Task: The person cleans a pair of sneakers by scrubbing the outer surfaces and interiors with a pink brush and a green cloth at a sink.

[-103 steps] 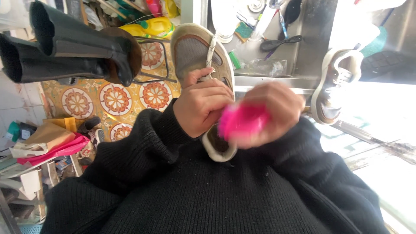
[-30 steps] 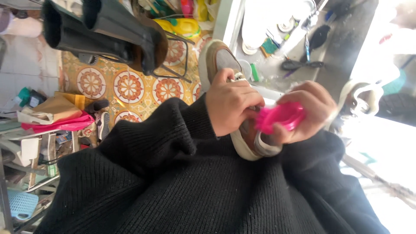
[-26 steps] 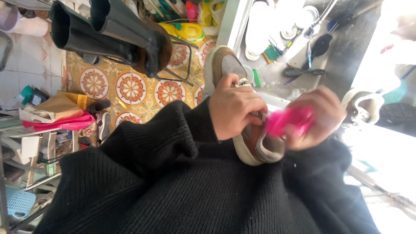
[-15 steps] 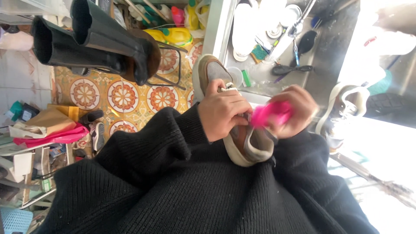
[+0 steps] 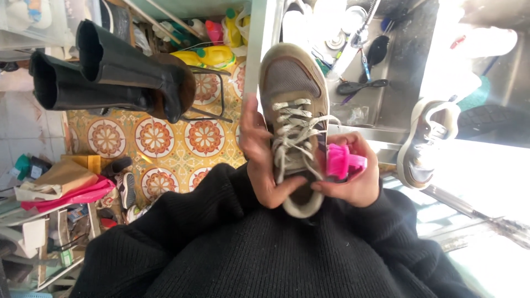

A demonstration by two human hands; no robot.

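Note:
A worn grey and brown sneaker (image 5: 292,83) with white laces is held upright in front of my chest, its top and laces facing me. My left hand (image 5: 256,160) cups its left side and heel from below. My right hand (image 5: 353,176) grips a bright pink brush (image 5: 342,161) and its fingers also touch the shoe's right side by the heel. The brush rests against the shoe's right edge. Black knitted sleeves cover both my arms.
A second sneaker (image 5: 422,143) stands on the edge of a metal sink (image 5: 397,66) holding brushes and small tools. A pair of black boots (image 5: 105,72) rests on a stool at upper left. Bags and clutter (image 5: 61,182) lie on the patterned tile floor.
The shoe has been turned and raised so its laced top faces me. My left hand has shifted from over the laces to its side. The brush has stopped moving.

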